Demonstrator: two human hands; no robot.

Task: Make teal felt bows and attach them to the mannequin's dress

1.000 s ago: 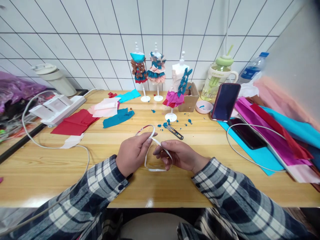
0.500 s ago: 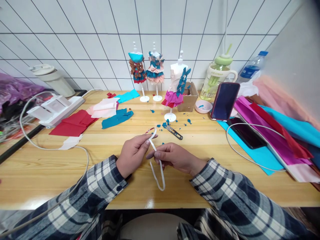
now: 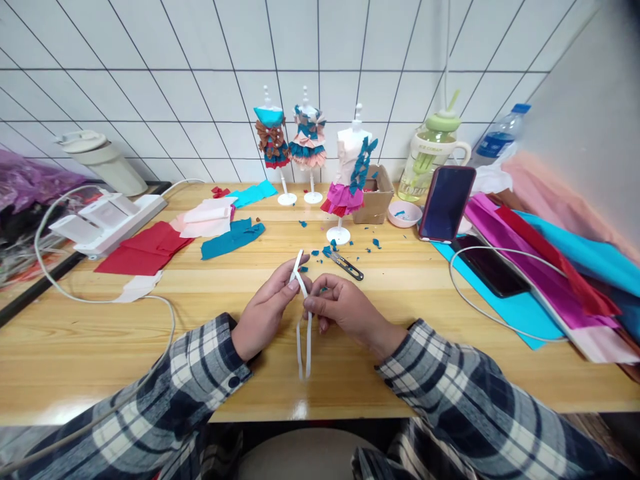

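A narrow white strip (image 3: 309, 347) hangs in a long loop below both hands, over the wooden table. My left hand (image 3: 267, 303) pinches its upper part between thumb and fingers, and a short end sticks up above them. Just to the right, my right hand (image 3: 345, 307) has thumb and forefinger closed on the same strip, lower down. Black thread snips (image 3: 347, 263) lie beyond my right hand among teal scraps. Behind them stands a small white mannequin (image 3: 349, 160) with a pale pink top, a teal ruffle and a magenta and red skirt.
Two dressed mannequins (image 3: 271, 137) stand farther back. Folded crepe paper (image 3: 145, 248) and a power strip (image 3: 107, 223) lie left. A cardboard box (image 3: 375, 197), pink bowl (image 3: 405, 214), upright phone (image 3: 447, 203), bottles, a flat black phone (image 3: 490, 265) and coloured sheets are on the right.
The strip's upper end now points up above my left fingers instead of curling over. Its hanging loop has narrowed and shifted left. My right hand has moved slightly up.
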